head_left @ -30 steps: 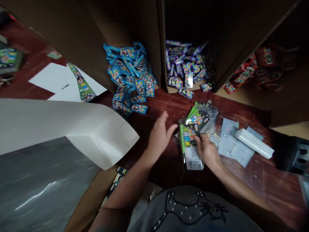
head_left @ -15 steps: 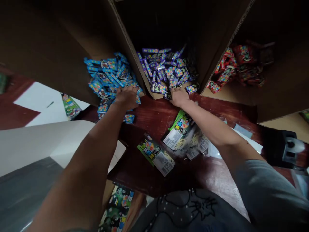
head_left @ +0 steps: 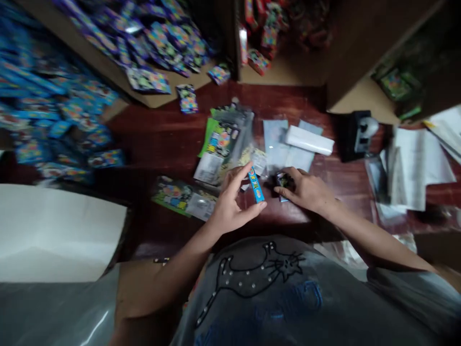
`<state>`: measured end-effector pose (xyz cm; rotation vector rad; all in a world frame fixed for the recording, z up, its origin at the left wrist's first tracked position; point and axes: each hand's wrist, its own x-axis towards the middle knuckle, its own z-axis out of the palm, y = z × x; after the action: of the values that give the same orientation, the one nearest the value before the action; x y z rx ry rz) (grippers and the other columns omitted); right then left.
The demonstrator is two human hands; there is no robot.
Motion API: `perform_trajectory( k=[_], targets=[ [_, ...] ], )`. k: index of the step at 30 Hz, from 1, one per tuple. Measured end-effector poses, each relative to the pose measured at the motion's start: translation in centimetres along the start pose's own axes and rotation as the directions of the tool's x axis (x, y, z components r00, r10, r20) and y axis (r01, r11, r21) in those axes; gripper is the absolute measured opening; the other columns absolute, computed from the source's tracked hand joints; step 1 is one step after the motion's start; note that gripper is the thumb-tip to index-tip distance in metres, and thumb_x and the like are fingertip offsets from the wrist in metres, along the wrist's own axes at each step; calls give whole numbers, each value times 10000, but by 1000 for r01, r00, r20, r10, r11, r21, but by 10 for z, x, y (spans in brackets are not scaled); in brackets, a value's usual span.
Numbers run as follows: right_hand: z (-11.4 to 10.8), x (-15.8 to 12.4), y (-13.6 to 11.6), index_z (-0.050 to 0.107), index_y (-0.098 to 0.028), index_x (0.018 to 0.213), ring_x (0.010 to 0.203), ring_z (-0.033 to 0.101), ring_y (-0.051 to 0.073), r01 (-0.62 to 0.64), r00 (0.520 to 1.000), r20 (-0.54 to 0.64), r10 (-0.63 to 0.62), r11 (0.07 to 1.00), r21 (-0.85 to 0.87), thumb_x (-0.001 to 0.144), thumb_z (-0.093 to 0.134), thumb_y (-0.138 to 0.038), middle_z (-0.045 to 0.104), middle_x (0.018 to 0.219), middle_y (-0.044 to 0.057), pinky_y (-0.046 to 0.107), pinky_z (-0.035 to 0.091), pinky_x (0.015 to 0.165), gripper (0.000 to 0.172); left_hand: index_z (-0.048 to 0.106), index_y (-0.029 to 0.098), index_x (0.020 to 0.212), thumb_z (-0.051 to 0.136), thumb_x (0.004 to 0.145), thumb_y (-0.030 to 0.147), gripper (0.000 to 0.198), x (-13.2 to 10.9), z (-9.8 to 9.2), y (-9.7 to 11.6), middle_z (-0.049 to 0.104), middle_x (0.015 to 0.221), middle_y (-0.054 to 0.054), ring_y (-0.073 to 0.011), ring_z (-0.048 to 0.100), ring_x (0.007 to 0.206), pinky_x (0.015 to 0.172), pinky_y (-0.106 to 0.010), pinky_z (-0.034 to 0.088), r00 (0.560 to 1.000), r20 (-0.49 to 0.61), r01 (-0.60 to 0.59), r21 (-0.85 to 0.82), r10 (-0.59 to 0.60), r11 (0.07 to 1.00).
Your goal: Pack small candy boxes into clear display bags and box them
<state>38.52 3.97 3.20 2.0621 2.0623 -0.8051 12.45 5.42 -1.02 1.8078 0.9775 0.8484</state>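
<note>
My left hand (head_left: 230,204) pinches a small blue packet (head_left: 256,184) between thumb and forefinger, holding it on edge just above the dark red table (head_left: 158,139). Close to its right, my right hand (head_left: 306,190) is closed on a small dark purple packet (head_left: 283,180), mostly hidden by the fingers. Just beyond both hands lies a pile of green printed clear bags (head_left: 223,144). One more green bag (head_left: 180,197) lies flat to the left of my left hand.
Cardboard boxes stand at the back: blue packets (head_left: 54,110) spill at left, purple packets (head_left: 154,48) in the middle, red packets (head_left: 262,29) further right. A white roll (head_left: 309,140), a black device (head_left: 356,132), papers (head_left: 418,163) at right, white card (head_left: 54,230) at left.
Both hands have drawn back from the boxes to the table in front of my body, each now holding a small packet. The view has swung to the right.
</note>
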Motion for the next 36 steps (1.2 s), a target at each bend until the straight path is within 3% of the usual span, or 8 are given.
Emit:
perform_trajectory(
  k=[3,6,9,14,20,27,32,36],
  targets=[
    [21,-35,37,417,-212,1645,1154,715,425,-5,999,-35,4,1000,-16,893,575,-883,678,1411,212,567,607,929,1020,393,288,1577,740,922,295,741,-9,57,-10,516,1559,-160,-321,594,1430,1174,-517,556,999,36,-27,-281,39,959],
    [30,-48,66,231,-186,1734,1399,539,475,238,968,-70,-239,971,-18,858,670,-850,497,1629,249,661,516,1106,1184,422,259,1497,762,874,228,710,-9,84,-14,489,1552,-174,-326,542,1490,1223,-528,513,993,50,-82,-329,104,941],
    [39,-45,83,269,-186,1721,1431,490,427,437,896,-90,-435,900,-3,954,686,-659,521,1614,216,641,471,1151,993,332,259,1596,763,853,206,861,-5,85,-11,442,1575,-186,-337,533,1499,1233,-535,505,991,74,-90,-254,112,963],
    [57,-32,97,520,-126,1562,1282,543,409,467,840,-285,-462,882,-54,877,729,-701,622,1391,211,678,352,1225,919,296,279,1663,778,838,213,959,-3,73,-6,365,1617,-178,-353,530,1505,1231,-510,519,987,141,-86,68,76,994],
    [61,-32,111,539,-122,1561,1325,548,387,478,840,-282,-464,878,-19,890,681,-759,636,1358,200,675,229,1320,936,347,221,1643,897,822,414,1007,-2,65,-2,454,1623,-225,-459,356,1598,1292,-666,357,950,311,-200,529,30,825],
    [69,-27,105,461,-162,1634,1384,559,377,514,836,-257,-485,856,56,921,648,-780,637,1466,195,695,206,1331,962,509,268,1592,796,927,391,735,14,63,0,612,1541,-146,-370,564,1419,1212,-568,443,856,516,-261,450,-11,854],
    [27,-38,110,209,-268,1742,1460,532,401,556,770,-383,-511,831,10,883,663,-827,560,1583,196,697,296,1309,1121,468,242,1616,873,840,481,907,34,43,17,566,1592,-169,-398,567,1419,1192,-587,482,867,496,-324,497,43,805],
    [-55,-7,172,208,-289,1728,1538,454,404,265,613,-763,-204,963,-44,977,649,-661,465,1640,216,638,390,1265,947,497,229,1585,722,975,420,678,136,19,17,488,1651,-192,-398,508,1497,1254,-596,427,917,350,-380,631,190,677]
  ],
)
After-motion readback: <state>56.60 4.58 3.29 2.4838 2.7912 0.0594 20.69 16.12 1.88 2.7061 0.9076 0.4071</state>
